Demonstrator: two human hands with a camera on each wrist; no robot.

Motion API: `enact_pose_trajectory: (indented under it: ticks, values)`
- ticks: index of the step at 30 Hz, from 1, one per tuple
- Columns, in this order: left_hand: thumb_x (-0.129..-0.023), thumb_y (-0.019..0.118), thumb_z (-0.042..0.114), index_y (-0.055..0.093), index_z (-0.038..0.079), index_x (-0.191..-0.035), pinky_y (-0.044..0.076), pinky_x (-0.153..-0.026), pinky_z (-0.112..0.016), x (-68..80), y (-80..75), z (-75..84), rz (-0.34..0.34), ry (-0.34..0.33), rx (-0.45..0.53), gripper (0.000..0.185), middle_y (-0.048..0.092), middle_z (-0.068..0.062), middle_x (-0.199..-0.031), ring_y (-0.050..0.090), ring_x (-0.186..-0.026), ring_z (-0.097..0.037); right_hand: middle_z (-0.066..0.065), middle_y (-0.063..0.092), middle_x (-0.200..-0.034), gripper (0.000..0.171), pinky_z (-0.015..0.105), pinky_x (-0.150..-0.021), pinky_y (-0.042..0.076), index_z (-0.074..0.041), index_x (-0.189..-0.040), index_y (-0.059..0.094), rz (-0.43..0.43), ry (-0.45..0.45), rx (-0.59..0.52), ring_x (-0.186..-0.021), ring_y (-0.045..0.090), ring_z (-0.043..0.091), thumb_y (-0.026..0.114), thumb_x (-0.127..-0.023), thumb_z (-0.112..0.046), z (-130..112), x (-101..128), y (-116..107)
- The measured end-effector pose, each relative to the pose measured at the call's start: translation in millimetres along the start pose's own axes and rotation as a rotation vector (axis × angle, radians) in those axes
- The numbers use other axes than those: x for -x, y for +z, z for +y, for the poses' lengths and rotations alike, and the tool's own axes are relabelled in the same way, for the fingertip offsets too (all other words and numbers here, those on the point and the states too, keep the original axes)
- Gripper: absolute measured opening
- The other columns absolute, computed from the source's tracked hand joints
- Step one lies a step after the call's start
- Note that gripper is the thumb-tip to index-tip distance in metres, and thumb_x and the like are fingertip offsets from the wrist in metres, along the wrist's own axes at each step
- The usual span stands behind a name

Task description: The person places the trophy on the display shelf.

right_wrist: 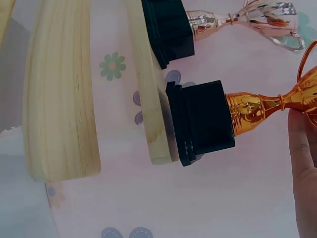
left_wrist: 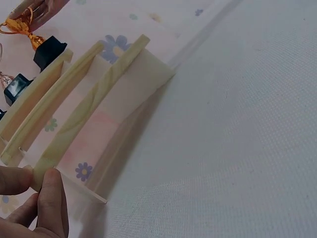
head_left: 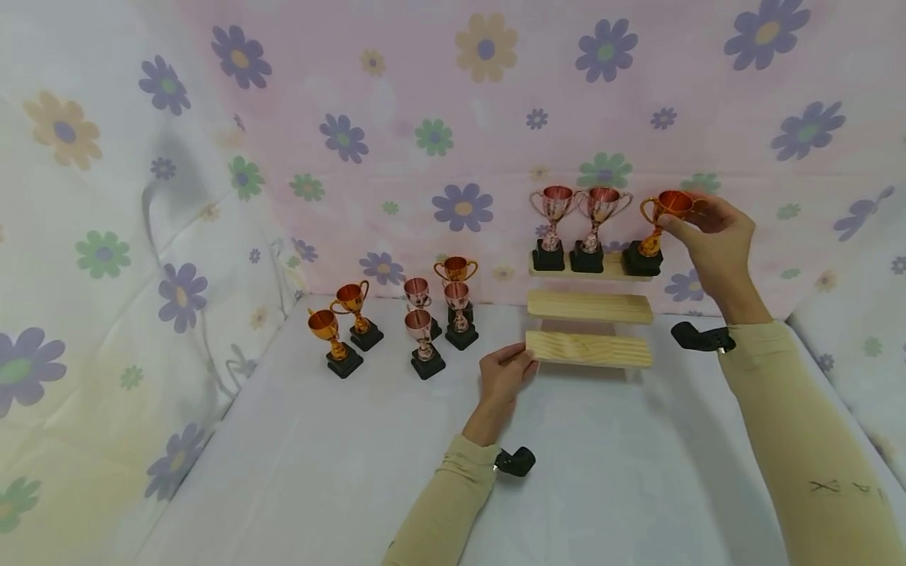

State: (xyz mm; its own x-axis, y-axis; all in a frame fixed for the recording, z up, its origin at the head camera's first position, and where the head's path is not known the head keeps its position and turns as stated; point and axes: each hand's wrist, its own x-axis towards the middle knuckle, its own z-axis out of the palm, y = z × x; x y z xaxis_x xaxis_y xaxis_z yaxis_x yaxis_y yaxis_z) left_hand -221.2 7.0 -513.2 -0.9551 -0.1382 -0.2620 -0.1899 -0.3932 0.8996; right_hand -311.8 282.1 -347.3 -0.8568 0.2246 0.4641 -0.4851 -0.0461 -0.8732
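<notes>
A three-step wooden shelf [head_left: 590, 306] stands against the flowered backdrop. Its top step [head_left: 609, 271] carries two pink trophies [head_left: 554, 228] [head_left: 594, 228] and a gold trophy [head_left: 658, 228] at the right end. My right hand [head_left: 711, 228] grips the gold trophy's cup; its black base [right_wrist: 203, 121] sits at the end of the top step [right_wrist: 148, 99]. My left hand [head_left: 504, 371] pinches the left end of the bottom step [head_left: 587, 350], thumb and finger on the wood [left_wrist: 74, 134].
Several more gold and pink trophies [head_left: 418, 322] stand in a group on the white table [head_left: 354, 472], left of the shelf. Flowered cloth walls [head_left: 106, 236] close in the back and both sides.
</notes>
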Motion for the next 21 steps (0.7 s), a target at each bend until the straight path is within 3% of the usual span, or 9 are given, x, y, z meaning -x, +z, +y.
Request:
enact_pose_trajectory:
  ticks: [9,21]
  values:
    - [-0.092,0.069,-0.006,0.067,-0.01,-0.118,0.062,-0.086,-0.03,0.4,0.0,-0.7,-0.018,0.006,0.004,0.026,0.069,-0.019,-0.106,0.07,-0.089,-0.016,0.003,0.068,-0.106,0.032,0.015,-0.079,0.059,-0.003,-0.112,0.074,-0.032,0.039,-0.109,-0.098,0.065,0.015,0.08,-0.082,0.008,10.3,-10.2,5.2]
    - [-0.091,0.068,-0.008,0.067,-0.012,-0.117,0.062,-0.083,-0.03,-1.0,0.1,0.0,-0.016,0.029,0.017,0.026,0.07,-0.018,-0.102,0.07,-0.084,-0.014,0.0,0.069,-0.102,0.032,0.013,-0.078,0.058,-0.001,-0.113,0.074,-0.019,0.017,-0.04,-0.096,0.066,0.012,0.081,-0.083,0.004,16.3,-12.9,15.2]
